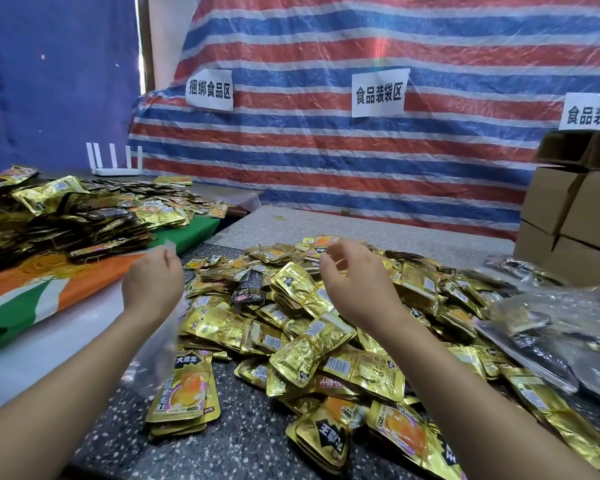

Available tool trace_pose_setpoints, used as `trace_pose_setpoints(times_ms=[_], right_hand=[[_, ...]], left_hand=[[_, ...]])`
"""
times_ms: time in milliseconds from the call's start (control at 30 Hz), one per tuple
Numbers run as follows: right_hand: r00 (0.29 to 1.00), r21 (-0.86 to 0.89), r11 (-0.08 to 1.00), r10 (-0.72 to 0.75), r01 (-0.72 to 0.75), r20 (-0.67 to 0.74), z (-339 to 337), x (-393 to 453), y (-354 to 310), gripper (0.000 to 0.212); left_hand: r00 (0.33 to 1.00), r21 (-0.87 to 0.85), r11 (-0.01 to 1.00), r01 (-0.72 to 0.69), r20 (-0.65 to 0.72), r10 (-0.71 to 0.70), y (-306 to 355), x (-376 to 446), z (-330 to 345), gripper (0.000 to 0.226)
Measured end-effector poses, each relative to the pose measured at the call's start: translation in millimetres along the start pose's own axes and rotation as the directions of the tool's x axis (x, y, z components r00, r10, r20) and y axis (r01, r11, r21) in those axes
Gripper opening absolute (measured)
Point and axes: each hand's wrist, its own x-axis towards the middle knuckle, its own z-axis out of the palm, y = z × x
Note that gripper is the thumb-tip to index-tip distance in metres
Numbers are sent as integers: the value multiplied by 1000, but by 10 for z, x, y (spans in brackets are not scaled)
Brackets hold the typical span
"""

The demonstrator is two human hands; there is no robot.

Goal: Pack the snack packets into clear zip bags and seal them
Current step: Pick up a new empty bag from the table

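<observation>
Head view, left hand: the left hand [152, 284] is raised and pinches the top edge of a clear zip bag [160, 344], which hangs down from it beside the forearm.
Head view, right hand: the right hand [352, 284] hovers over the heap with fingers loosely curled and spread; it appears to grasp nothing.
Snack packets: a gold heap of snack packets [326, 327] covers the speckled tabletop [243, 441]; a stack of packets [184, 393] lies just under the hanging bag.
Filled bags: clear bags already holding packets [534, 344] lie at the right.
Doing the step well: probably bring the right hand to the bag's mouth, part both lips fully, then slide a stack in flat.
Hard to make out: the bag's mouth is near-invisible and blurred; whether it is open, or whether the right fingertips touch it, I cannot tell. The lower right heap is cut off.
</observation>
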Motion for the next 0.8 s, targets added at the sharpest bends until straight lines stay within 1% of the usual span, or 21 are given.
trace_pose_setpoints(times_ms=[133,233,300,367,433,533,600,633,700,733,800], right_hand=[[999,107,993,41,-44,30,31,27,-35,24],[995,173,981,70,-82,70,85,33,-68,20],[986,262,954,116,-143,119,125,54,-102,20],[964,391,888,178,-243,196,161,76,-134,19],[930,505,788,234,-352,283,190,100,-153,21],[862,614,610,287,-501,418,194,138,-192,35],[805,631,502,329,-591,493,169,159,-205,50],[776,614,476,351,-630,524,156,166,-194,57],[736,541,503,393,-674,551,131,160,-152,63],[731,507,532,418,-678,540,124,147,-128,59],[748,471,584,455,-661,484,106,111,-69,41]], left_hand=[[1000,-104,994,13,-18,-15,193,-10,-43,37],[999,-194,981,-29,-30,24,348,-83,-46,39],[998,-258,964,-56,-23,52,466,-150,-34,39],[995,-321,942,-95,-7,98,590,-237,-7,39],[988,-365,920,-146,-3,156,731,-361,18,36],[961,-408,875,-263,-29,275,962,-601,34,30],[923,-440,827,-351,-16,384,1100,-772,34,30],[895,-451,799,-398,2,447,1154,-857,30,30],[821,-453,745,-490,47,569,1201,-1001,34,31],[782,-447,718,-533,63,620,1201,-1052,47,32],[702,-439,659,-611,84,707,1179,-1116,81,34]])
